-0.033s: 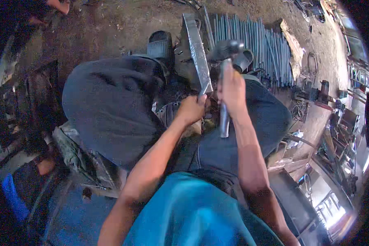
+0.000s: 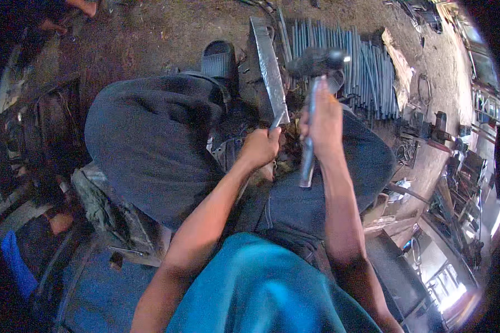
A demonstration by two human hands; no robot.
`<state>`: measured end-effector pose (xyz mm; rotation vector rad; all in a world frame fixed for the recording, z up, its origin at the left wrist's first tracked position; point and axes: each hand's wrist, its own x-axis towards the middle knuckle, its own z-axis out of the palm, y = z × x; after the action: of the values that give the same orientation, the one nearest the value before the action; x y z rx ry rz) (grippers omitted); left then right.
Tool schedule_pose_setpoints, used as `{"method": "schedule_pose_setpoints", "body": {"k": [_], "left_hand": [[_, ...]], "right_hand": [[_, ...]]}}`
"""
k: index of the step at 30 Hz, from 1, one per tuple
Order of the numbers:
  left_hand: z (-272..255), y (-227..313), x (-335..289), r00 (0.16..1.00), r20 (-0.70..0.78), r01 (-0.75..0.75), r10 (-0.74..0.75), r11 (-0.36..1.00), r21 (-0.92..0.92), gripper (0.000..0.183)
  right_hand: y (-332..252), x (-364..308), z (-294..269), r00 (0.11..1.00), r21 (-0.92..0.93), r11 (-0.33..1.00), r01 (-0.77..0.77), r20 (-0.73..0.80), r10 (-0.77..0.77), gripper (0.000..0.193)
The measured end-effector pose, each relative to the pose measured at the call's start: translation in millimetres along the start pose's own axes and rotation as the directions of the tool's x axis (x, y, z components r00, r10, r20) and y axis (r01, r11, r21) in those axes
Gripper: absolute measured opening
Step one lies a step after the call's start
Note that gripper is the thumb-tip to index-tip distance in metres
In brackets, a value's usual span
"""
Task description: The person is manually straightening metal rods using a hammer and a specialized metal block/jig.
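Blade [image 2: 269, 72] points forward from left hand [image 2: 261, 147], fingers curled round its narrow stem [image 2: 278, 119]. Right hand [image 2: 325, 127] wraps hammer [image 2: 318, 62] handle. Blade probably stiff, edges possibly sharp: hold by stem. Hammer likely head-heavy.
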<state>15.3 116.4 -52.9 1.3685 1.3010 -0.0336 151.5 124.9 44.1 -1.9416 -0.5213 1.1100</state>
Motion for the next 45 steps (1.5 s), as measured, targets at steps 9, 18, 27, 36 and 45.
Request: {"method": "schedule_pose_setpoints", "body": {"k": [9, 18, 27, 36, 45], "left_hand": [[-13.2, 13.5, -9.3, 0.991, 0.095, 0.098, -0.097, 0.995, -0.006, 0.057], [-6.9, 6.9, -13.8, 0.999, 0.03, 0.023, -0.024, 1.0, 0.005, 0.06], [-13.4, 6.6, -14.9, 0.991, 0.079, -0.12, 0.107, 0.973, 0.198, 0.04], [-3.8, 4.4, -17.8, 0.989, 0.089, -0.128, 0.118, 0.986, 0.111, 0.041], [-5.9, 10.2, -12.8, 0.995, 0.04, -0.099, 0.095, 0.99, 0.098, 0.039]], "right_hand": [[61.8, -37.2, -27.4, 0.697, -0.432, 0.632, 0.644, -0.01, -0.717, 0.049], [-10.6, -7.9, -10.8, 0.995, 0.14, 0.989, 0.055, -0.085, -0.043, 0.044], [60.8, -56.0, -33.9, 0.824, -0.569, 0.68, 0.462, -0.009, -0.567, 0.039], [-27.6, -32.4, -37.1, 0.993, 0.127, 0.988, 0.092, -0.079, -0.083, 0.046], [80.9, -36.8, -13.7, 0.95, -0.045, 0.972, 0.229, -0.208, -0.234, 0.048]]}}
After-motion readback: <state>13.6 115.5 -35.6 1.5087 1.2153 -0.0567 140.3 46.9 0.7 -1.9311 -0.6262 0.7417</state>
